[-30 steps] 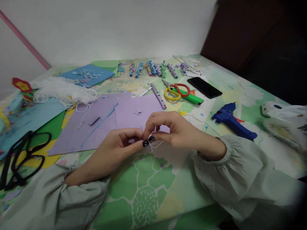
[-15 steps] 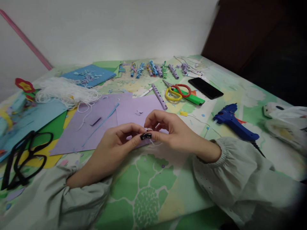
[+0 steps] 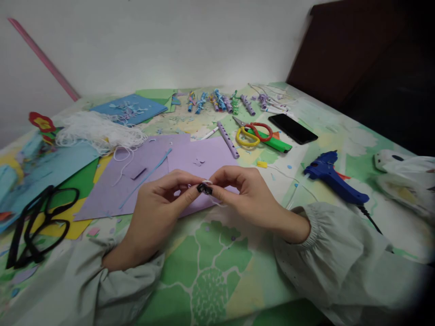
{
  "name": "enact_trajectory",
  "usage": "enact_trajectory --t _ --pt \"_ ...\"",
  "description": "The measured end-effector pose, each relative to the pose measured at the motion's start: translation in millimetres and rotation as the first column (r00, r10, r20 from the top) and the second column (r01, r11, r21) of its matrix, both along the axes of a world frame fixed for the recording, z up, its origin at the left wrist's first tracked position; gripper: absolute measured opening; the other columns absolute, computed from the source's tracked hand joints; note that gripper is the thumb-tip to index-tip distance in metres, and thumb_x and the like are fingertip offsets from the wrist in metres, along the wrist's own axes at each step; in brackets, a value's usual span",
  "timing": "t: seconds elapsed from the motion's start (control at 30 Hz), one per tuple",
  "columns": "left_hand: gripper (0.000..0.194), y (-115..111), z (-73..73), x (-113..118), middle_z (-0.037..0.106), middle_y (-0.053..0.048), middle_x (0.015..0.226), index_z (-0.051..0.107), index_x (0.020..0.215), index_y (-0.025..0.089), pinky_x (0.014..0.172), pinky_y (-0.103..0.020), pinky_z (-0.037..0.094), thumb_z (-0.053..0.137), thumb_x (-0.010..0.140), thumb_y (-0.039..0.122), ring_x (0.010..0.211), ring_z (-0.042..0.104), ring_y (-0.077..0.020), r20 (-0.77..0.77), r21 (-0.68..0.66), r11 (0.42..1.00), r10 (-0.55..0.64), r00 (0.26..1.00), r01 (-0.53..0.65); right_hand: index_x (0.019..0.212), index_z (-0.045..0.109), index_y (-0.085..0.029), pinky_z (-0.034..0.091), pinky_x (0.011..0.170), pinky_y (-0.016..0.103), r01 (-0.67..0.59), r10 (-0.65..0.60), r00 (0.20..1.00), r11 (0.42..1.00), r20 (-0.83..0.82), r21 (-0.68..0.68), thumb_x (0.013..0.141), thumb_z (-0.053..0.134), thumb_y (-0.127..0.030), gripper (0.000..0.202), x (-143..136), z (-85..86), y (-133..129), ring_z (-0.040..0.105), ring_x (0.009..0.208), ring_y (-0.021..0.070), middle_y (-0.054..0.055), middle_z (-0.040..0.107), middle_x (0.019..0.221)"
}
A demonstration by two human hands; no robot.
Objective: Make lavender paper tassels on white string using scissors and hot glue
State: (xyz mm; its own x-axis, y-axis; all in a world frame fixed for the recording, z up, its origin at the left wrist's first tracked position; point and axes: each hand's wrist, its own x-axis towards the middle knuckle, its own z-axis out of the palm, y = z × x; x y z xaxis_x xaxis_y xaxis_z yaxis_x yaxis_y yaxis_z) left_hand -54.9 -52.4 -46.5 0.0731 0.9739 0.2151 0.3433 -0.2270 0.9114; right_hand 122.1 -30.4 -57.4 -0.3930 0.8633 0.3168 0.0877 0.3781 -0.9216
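Several decorated tubes (image 3: 220, 100) lie by the table's (image 3: 210, 253) far edge, finished by my reckoning; the white string (image 3: 207, 182) I'm watching looks not yet drawn tight; it sits above the table, towards the near edge's middle; left hand (image 3: 159, 199) and right hand (image 3: 249, 194) each pinch it between thumb and fingers, the thumbs meeting; it looks thin and curved, any knot hidden from me

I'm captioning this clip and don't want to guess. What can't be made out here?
In the head view:
Whether the white string is knotted: the left hand and right hand cover part of it.
Where the black cord ends: lost at the right sleeve.
Rest of the plastic bag: cut off by the right edge.
Shapes of the scraps: too small.
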Motion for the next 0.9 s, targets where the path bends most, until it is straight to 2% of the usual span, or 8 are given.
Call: enact_trajectory --t 0.17,0.43,0.57,0.77,0.9 --pt "0.004 -0.3 -1.1 -1.4 0.070 0.003 0.078 0.073 0.079 0.025 0.061 -0.022 0.043 0.070 0.077 0.026 0.071 0.059 -0.0119 -0.032 -0.038 0.999 0.022 0.999 -0.023 0.077 0.064 -0.012 0.045 0.064 0.020 0.027 -0.041 0.996 0.987 0.084 0.156 0.083 0.060 -0.013 0.007 1.8 3.9 -3.2 0.056 0.065 0.0088 -0.001 0.062 0.068" --pt "0.007 0.5 1.1 -0.1 0.066 0.002 0.074 0.070 0.075 0.021 0.057 -0.022 0.042 0.068 0.076 0.028 0.070 0.057 -0.0130 -0.049 -0.106 0.994 -0.028 0.998 0.023 0.077 0.063 -0.013 0.042 0.064 0.021 0.036 -0.134 0.967 0.915 0.217 0.403 0.081 0.058 -0.010 0.007 2.9 0.3 -3.9 0.056 0.066 0.0096 -0.001 0.062 0.070" --pt "0.007 0.8 -1.0 -0.2 0.066 0.002 0.076 0.069 0.080 0.022 0.056 -0.022 0.042 0.065 0.076 0.025 0.068 0.057 -0.0125 -0.062 -0.091 0.995 -0.042 0.997 0.037 0.076 0.064 -0.012 0.040 0.063 0.021 0.050 -0.158 0.958 0.914 0.240 0.403 0.081 0.057 -0.011 0.008 3.3 1.2 -3.9 0.055 0.065 0.0097 0.000 0.061 0.069" --pt "0.008 -0.1 1.1 1.9 0.065 0.001 0.075 0.068 0.077 0.021 0.055 -0.024 0.043 0.063 0.078 0.027 0.068 0.056 -0.0135 -0.159 -0.047 0.998 -0.056 0.986 0.049 0.075 0.063 -0.012 0.039 0.062 0.021 0.059 -0.161 0.957 0.923 0.242 0.380 0.080 0.057 -0.011 0.009 2.8 3.2 -4.6 0.054 0.063 0.0093 -0.001 0.060 0.067" --pt "0.008 -1.0 2.4 2.4 0.066 0.000 0.077 0.068 0.078 0.021 0.056 -0.025 0.043 0.061 0.079 0.025 0.069 0.057 -0.0141 -0.213 -0.001 0.999 -0.047 0.976 0.048 0.075 0.062 -0.013 0.038 0.062 0.022 0.064 -0.188 0.944 0.909 0.270 0.412 0.082 0.056 -0.013 0.010 2.7 1.1 -5.2 0.054 0.064 0.0103 0.000 0.060 0.067"
